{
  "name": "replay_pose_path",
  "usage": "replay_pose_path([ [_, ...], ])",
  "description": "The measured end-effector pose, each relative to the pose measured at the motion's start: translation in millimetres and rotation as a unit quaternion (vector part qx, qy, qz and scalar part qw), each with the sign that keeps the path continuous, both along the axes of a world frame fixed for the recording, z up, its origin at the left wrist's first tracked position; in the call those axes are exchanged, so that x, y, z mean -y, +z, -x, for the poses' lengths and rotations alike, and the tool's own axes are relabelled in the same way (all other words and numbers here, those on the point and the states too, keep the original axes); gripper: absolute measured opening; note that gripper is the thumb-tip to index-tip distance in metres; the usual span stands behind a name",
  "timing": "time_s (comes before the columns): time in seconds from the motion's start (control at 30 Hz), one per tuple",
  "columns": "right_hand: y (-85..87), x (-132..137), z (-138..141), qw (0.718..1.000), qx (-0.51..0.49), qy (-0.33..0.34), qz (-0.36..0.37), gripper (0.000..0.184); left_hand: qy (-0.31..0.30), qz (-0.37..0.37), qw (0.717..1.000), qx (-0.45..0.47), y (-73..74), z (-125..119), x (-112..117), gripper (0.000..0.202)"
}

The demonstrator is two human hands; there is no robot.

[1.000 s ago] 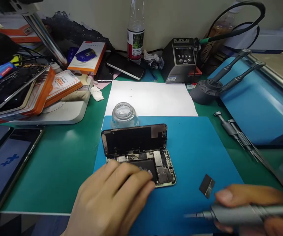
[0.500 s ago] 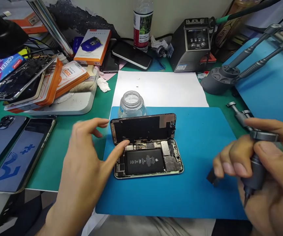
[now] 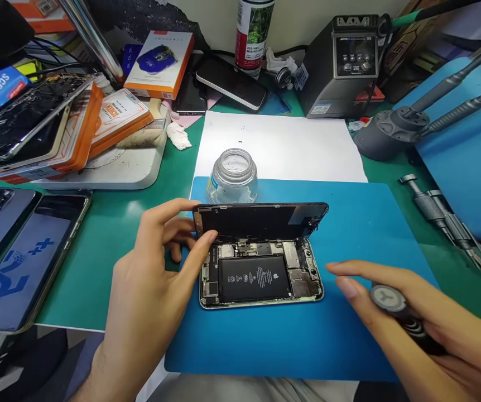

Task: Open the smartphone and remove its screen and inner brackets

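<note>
Phone [image 3: 255, 278], just one, is laid left-to-right on the mat [image 3: 290, 346], raised screen [image 3: 249, 222] pinched by left fingers [image 3: 198, 255], one screwdriver [image 3: 389, 298] held by right fingers [image 3: 364, 307].

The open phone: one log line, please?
left hand: pinching raised screen | right hand: holding grey-capped tool | phone: open on blue mat, battery exposed

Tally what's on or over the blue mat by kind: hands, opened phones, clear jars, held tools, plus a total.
Left hand and right hand: 2
Opened phone: 1
Clear jar: 1
Held tool: 1
Total: 5
</note>
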State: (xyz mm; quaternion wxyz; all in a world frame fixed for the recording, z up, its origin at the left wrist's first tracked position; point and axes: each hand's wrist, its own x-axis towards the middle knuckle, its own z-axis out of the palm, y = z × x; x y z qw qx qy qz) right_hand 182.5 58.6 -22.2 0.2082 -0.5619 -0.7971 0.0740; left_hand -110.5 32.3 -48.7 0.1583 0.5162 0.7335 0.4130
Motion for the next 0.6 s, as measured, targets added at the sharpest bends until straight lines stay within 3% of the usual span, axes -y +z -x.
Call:
replay_pose_path([
  [0.2,-4.4,-10,14,0.992,0.017,0.123,-0.002,0.033,0.011,0.006,1.000,-0.011,-1.9,-1,-1,0.037],
  [0.33,-0.6,-18,25,0.988,0.064,0.125,-0.055,0.034,-0.004,-0.013,0.999,-0.046,-1.7,-3,-4,0.038],
  [0.6,5.4,-29,39,0.980,0.138,0.135,-0.053,0.036,-0.060,-0.041,0.985,-0.156,1.2,-4,-10,0.043],
])
